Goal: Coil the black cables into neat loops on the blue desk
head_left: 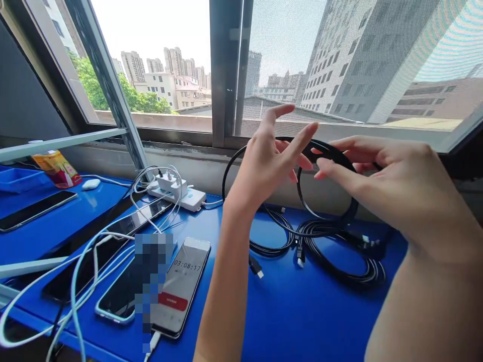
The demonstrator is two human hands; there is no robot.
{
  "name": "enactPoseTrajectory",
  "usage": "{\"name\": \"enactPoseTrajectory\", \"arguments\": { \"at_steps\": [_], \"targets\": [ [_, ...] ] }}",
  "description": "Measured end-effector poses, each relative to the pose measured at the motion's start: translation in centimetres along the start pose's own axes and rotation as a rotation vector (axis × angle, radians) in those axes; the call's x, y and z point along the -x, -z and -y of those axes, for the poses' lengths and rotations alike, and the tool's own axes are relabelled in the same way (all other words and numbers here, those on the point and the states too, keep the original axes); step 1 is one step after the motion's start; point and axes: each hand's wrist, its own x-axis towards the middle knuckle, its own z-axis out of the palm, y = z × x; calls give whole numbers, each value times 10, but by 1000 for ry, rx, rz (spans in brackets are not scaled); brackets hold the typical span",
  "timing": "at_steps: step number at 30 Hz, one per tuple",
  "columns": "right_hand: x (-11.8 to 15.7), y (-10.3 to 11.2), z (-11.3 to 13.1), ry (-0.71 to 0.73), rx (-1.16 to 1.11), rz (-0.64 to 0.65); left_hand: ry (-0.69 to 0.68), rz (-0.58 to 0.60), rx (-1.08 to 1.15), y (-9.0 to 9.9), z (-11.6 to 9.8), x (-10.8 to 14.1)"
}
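My right hand (392, 171) grips a loosely wound black cable (345, 161) between thumb and fingers. Its loops hang down over the table. My left hand (277, 151) is beside the loop's upper left, with index finger and thumb spread apart and the other fingers partly curled. The cable passes behind this hand; whether those curled fingers touch it is hidden. Below lie a coiled black cable (269, 250) and another coiled black cable (362, 276) on the blue tabletop (302, 322). A cable plug (256, 266) with a pale tip shows near my left forearm.
Left of my arm lie a phone with a running timer (181, 281), a phone in a light case (121, 291) and tangled white cables (79, 271). A white power strip (192, 197) stands near the window wall. A metal frame (109, 85) rises at left.
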Motion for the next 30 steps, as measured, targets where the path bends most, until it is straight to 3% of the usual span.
{"name": "enactPoseTrajectory", "arguments": {
  "at_steps": [5, 9, 12, 16, 19, 24, 30],
  "targets": [
    [3, 4, -4, 95, 37, -161, -191, -101, -40, 16, -15, -1],
    [7, 9, -1, 217, -1, -232, -317, -55, -128, 22, -16, 1],
    [8, 9, -1, 326, -78, -260, -291, -70, -87, 14, -2, -3],
    [6, 6, -4, 443, -171, -238, -194, -267, 22, 0, 10, -9],
    [6, 6, -3, 411, -176, -245, -114, -336, 1, 0, 4, -7],
    [6, 8, -1, 348, -199, -159, -55, -410, -233, 7, -18, 0],
    [5, 0, -1, 92, -325, -11, -105, -376, -385, -1, -36, 5]
  ]
}}
